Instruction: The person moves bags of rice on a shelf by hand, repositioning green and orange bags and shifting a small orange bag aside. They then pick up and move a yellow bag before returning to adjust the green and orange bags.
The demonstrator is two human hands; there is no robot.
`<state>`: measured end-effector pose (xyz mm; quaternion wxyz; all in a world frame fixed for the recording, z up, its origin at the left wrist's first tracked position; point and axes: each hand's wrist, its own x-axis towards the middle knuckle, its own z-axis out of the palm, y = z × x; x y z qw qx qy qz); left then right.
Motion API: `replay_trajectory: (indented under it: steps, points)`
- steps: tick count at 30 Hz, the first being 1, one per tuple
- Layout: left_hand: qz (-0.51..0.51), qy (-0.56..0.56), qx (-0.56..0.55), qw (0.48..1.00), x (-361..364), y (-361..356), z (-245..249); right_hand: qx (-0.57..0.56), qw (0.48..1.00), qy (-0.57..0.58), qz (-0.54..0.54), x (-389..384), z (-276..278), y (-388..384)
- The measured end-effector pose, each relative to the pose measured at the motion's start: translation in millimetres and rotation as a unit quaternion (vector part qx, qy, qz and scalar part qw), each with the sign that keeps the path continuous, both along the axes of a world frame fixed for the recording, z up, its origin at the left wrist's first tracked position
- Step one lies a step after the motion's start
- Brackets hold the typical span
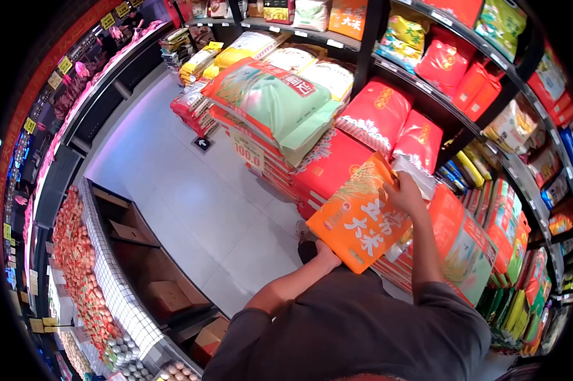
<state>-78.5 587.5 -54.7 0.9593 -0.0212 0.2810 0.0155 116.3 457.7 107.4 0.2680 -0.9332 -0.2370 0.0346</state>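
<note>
Grip clamped on an orange bag (361, 216) with white characters and golden grain.

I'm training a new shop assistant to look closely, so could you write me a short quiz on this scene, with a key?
1. Multiple choice: the flat bag that the person holds is mainly which colour?
A) green
B) orange
C) blue

2. True or false: the right hand is at the bag's bottom corner, lower in the picture than the left hand.

3. Fill the gap: the dark marker on the floor shows a white ____.

Key:
1. B
2. False; the right hand is on the bag's upper right side, higher in the picture than the left hand.
3. arrow
</note>
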Motion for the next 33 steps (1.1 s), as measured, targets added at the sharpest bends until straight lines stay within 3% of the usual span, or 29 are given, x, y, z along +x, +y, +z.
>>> replay_trajectory:
  steps: [3, 7, 9, 13, 18, 21, 27, 28, 31, 33]
  points:
    - [0.001, -0.045, -0.001, 0.999, 28.0, 72.3, -14.2, 0.079, 0.996, -0.013, 0.029, 17.8, 19.1, 69.6]
    - [0.055, -0.128, 0.046, 0.989, 56.5, 148.7, 25.9, 0.133, 0.989, 0.032, 0.053, 39.6, 66.1, 162.9]
    - [0.082, -0.182, 0.019, 0.98, 61.4, 182.6, 47.7, 0.102, 0.985, -0.006, 0.142, 51.5, 76.4, 204.1]
    - [0.111, -0.171, 0.033, 0.978, 68.2, 238.2, 62.2, 0.137, 0.968, -0.033, 0.208, 69.1, 88.3, 292.2]
    - [0.167, -0.158, 0.029, 0.973, 89.8, 308.0, 69.1, 0.129, 0.964, 0.017, 0.231, 113.2, 85.0, 405.1]
    - [0.172, -0.077, 0.039, 0.981, 121.2, 361.6, 79.4, 0.102, 0.979, -0.023, 0.173, 163.9, 80.2, 477.9]
    - [0.145, -0.115, -0.022, 0.983, 184.9, 482.6, 92.4, 0.054, 0.989, -0.121, 0.066, 251.8, 57.4, 604.3]
    - [0.133, -0.118, -0.027, 0.984, 195.7, 501.1, 93.4, 0.056, 0.967, -0.228, 0.104, 279.2, 25.5, 616.4]
    - [0.073, -0.074, 0.01, 0.995, 191.2, 545.7, 80.0, -0.023, 0.954, -0.293, 0.06, 280.0, 1.5, 628.7]
    - [-0.058, 0.023, 0.023, 0.998, 184.2, 589.4, 69.5, 0.006, 0.945, -0.328, 0.019, 257.7, 6.6, 620.9]
